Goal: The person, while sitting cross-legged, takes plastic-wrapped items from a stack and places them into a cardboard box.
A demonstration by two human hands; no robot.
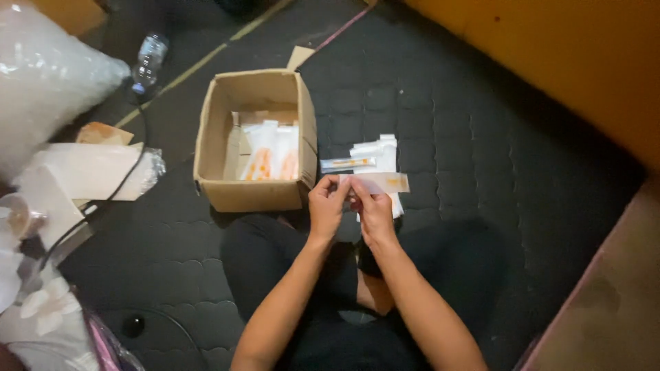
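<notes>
**Two hands on a packet above a dark quilted mat**

A person sits cross-legged on a black quilted mat (481,137) that covers most of the floor. An orange wall (584,62) runs along the far right, and a paler strip of floor (612,309) borders the mat at the lower right. Yellow lines cross the dark floor at the top.

The left hand (326,206) and right hand (371,209) meet in front of the knees. The fingers of both are pinched on a long white packet (381,183) with an orange mark, held level just above the mat; the left grips its near end, the right grips just beside it. Behind the packet lies a small pile (378,154) of similar packets, one of them clear with an orange stripe.

Just left of the hands stands an open box (254,196) of cardboard, its near right corner close to the left hand. Inside lie more white packets with orange marks (271,154).

The left side is crowded: a big bubble-wrap bundle (41,82), a plastic bottle (149,62) lying near the top, a clear-wrapped white bundle (89,172) with a black cable (130,172) across it, and white clutter at the lower left edge.

To the right of the hands, the mat lies open as far as the wall.
</notes>
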